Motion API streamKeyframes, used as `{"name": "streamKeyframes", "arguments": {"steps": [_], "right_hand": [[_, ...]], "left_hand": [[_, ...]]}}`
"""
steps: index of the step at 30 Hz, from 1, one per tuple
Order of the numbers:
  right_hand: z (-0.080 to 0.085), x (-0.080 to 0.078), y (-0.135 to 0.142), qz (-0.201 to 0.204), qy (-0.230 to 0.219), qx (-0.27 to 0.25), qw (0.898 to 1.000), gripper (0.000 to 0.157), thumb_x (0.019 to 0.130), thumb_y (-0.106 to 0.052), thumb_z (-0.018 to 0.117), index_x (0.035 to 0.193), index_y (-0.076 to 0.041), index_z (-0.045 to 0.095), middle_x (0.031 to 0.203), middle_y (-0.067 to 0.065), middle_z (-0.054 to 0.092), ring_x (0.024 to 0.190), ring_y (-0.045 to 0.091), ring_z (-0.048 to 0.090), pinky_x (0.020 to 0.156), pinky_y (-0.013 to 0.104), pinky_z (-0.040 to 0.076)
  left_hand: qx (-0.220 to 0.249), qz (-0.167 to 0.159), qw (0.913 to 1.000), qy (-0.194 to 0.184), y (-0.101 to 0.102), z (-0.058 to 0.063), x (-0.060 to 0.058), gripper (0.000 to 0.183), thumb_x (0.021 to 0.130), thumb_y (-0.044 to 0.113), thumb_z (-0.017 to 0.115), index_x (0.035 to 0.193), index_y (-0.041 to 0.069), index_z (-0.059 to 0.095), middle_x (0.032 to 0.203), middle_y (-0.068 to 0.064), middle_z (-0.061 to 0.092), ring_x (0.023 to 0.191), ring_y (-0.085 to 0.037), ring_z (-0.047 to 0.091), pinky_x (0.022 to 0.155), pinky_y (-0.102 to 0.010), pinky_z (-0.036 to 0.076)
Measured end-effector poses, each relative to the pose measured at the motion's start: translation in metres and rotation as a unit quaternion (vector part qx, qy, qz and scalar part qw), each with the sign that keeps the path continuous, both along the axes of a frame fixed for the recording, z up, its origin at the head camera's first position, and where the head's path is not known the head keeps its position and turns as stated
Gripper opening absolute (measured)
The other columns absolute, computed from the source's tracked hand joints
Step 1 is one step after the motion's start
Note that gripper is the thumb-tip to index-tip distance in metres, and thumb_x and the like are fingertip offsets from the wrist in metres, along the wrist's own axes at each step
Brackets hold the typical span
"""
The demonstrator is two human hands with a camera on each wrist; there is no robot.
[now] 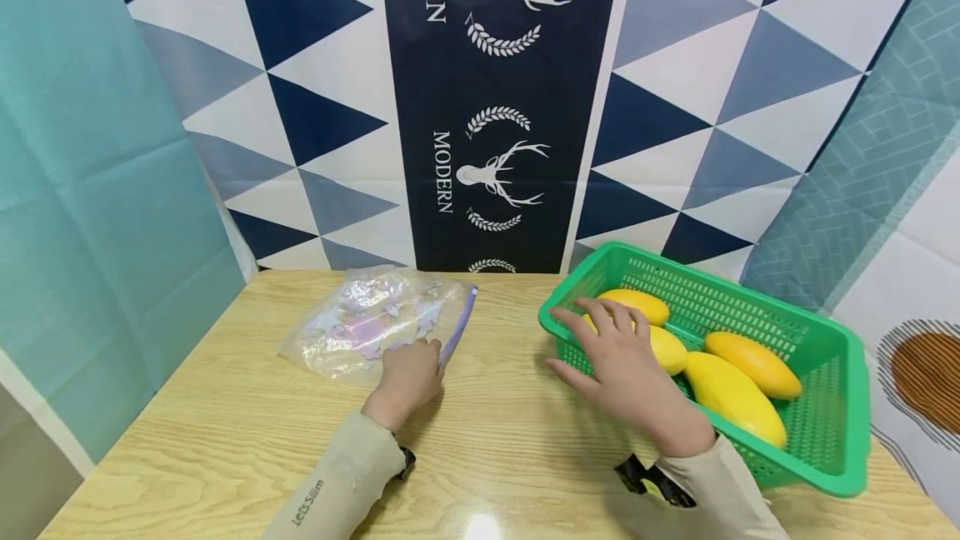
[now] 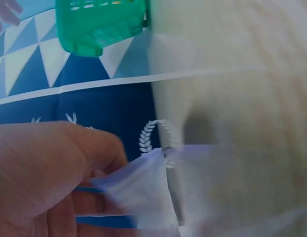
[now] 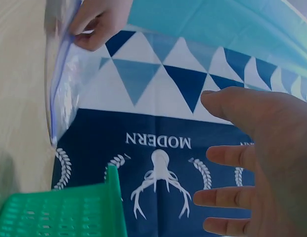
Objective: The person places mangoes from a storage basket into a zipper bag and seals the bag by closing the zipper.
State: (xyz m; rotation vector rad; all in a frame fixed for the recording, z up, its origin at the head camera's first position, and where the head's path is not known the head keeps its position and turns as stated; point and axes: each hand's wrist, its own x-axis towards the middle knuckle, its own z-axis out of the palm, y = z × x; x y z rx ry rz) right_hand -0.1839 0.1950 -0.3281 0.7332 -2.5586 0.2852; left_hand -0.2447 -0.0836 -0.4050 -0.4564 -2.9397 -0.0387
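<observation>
A clear plastic zip bag (image 1: 352, 332) with a purple zip edge and pastel prints lies on the left of the table. My left hand (image 1: 411, 377) pinches its zip edge, and the left wrist view shows the bag's purple edge (image 2: 128, 173) between thumb and fingers. Over the near left side of a green basket (image 1: 825, 365) hovers my right hand (image 1: 626, 365), fingers spread and holding nothing. Inside the basket lie several yellow mangoes (image 1: 735, 398); the right hand partly hides those at the left end.
The wooden table (image 1: 495, 440) carries the bag on the left and the basket on the right. A patterned cloth (image 1: 495, 107) with triangles and deer heads hangs behind the table. Teal cloth (image 1: 112, 190) hangs at the left side.
</observation>
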Motion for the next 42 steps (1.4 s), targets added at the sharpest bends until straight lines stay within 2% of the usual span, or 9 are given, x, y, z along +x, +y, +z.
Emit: {"name": "streamKeyframes", "arguments": {"steps": [3, 7, 11, 17, 23, 25, 30, 37, 42], "right_hand": [[0.003, -0.001, 0.005, -0.012, 0.003, 0.001, 1.0, 0.057, 0.09, -0.036, 0.071, 0.139, -0.013, 0.054, 0.136, 0.02, 0.05, 0.123, 0.045, 0.041, 0.098, 0.065, 0.027], [0.004, -0.002, 0.009, -0.015, 0.01, 0.0, 1.0, 0.061, 0.089, -0.035, 0.072, 0.141, -0.012, 0.052, 0.135, 0.02, 0.049, 0.122, 0.044, 0.04, 0.096, 0.064, 0.027], [0.002, -0.004, 0.008, -0.004, 0.024, -0.007, 1.0, 0.063, 0.087, -0.034, 0.074, 0.141, -0.011, 0.051, 0.136, 0.021, 0.048, 0.122, 0.045, 0.041, 0.096, 0.064, 0.028], [-0.004, -0.007, 0.003, 0.04, 0.075, -0.018, 0.996, 0.065, 0.084, -0.028, 0.076, 0.14, -0.01, 0.05, 0.136, 0.023, 0.047, 0.118, 0.045, 0.042, 0.094, 0.062, 0.03], [-0.011, -0.012, -0.006, 0.105, 0.139, -0.034, 0.984, 0.052, 0.103, -0.047, 0.044, 0.137, -0.008, 0.052, 0.133, 0.025, 0.048, 0.117, 0.045, 0.042, 0.091, 0.061, 0.032], [-0.012, -0.012, -0.01, 0.13, 0.156, -0.042, 0.978, 0.055, 0.105, -0.049, 0.034, 0.135, -0.008, 0.053, 0.132, 0.025, 0.048, 0.117, 0.044, 0.042, 0.091, 0.061, 0.032], [-0.016, -0.013, -0.018, 0.176, 0.181, -0.047, 0.967, 0.048, 0.106, -0.042, 0.036, 0.134, -0.008, 0.055, 0.131, 0.024, 0.05, 0.118, 0.043, 0.042, 0.09, 0.058, 0.036], [-0.021, -0.013, -0.026, 0.198, 0.199, -0.028, 0.959, 0.042, 0.106, -0.033, 0.035, 0.132, -0.009, 0.057, 0.129, 0.02, 0.054, 0.115, 0.042, 0.046, 0.087, 0.056, 0.041], [-0.022, -0.013, -0.027, 0.201, 0.208, -0.017, 0.957, 0.031, 0.103, -0.021, 0.043, 0.126, -0.008, 0.059, 0.119, 0.019, 0.056, 0.106, 0.038, 0.05, 0.086, 0.053, 0.043]], "left_hand": [[0.013, -0.009, 0.9968, 0.079, -0.001, 0.007, 0.002, 0.023, 0.092, 0.02, 0.069, 0.102, -0.001, 0.064, 0.078, -0.011, 0.064, 0.061, -0.029, 0.065, 0.053, -0.043, 0.056], [0.116, -0.038, 0.9844, 0.127, -0.008, 0.021, 0.004, 0.012, 0.088, 0.007, 0.063, 0.085, -0.001, 0.055, 0.064, -0.009, 0.053, 0.05, -0.026, 0.056, 0.042, -0.039, 0.049], [0.24, -0.053, 0.9665, 0.072, -0.015, 0.039, 0.008, 0.012, 0.091, 0.003, 0.055, 0.08, 0.004, 0.049, 0.06, -0.005, 0.046, 0.046, -0.018, 0.044, 0.04, -0.03, 0.037], [0.362, -0.049, 0.9307, -0.021, -0.024, 0.059, 0.015, 0.006, 0.095, 0.008, 0.053, 0.093, 0.005, 0.058, 0.094, -0.016, 0.069, 0.084, -0.028, 0.071, 0.054, -0.029, 0.047], [0.413, -0.097, 0.9027, -0.073, -0.028, 0.065, 0.017, 0.009, 0.097, 0.008, 0.053, 0.093, 0.008, 0.062, 0.108, -0.011, 0.069, 0.095, -0.024, 0.066, 0.075, -0.036, 0.054], [0.437, -0.125, 0.8847, -0.102, -0.029, 0.067, 0.018, 0.009, 0.097, 0.007, 0.054, 0.094, 0.006, 0.061, 0.101, -0.007, 0.067, 0.081, -0.019, 0.062, 0.068, -0.033, 0.051], [0.498, -0.185, 0.826, -0.187, -0.027, 0.071, 0.022, 0.009, 0.099, 0.005, 0.052, 0.094, -0.001, 0.057, 0.079, -0.002, 0.05, 0.057, -0.01, 0.039, 0.051, -0.022, 0.036], [0.537, -0.241, 0.7561, -0.286, -0.023, 0.073, 0.026, 0.014, 0.1, 0.003, 0.045, 0.095, -0.009, 0.05, 0.076, 0.0, 0.046, 0.058, -0.006, 0.043, 0.05, -0.018, 0.036], [0.548, -0.246, 0.7285, -0.329, -0.021, 0.073, 0.026, 0.017, 0.101, 0.006, 0.043, 0.096, -0.009, 0.049, 0.078, -0.001, 0.05, 0.062, -0.007, 0.054, 0.051, -0.018, 0.044]]}}
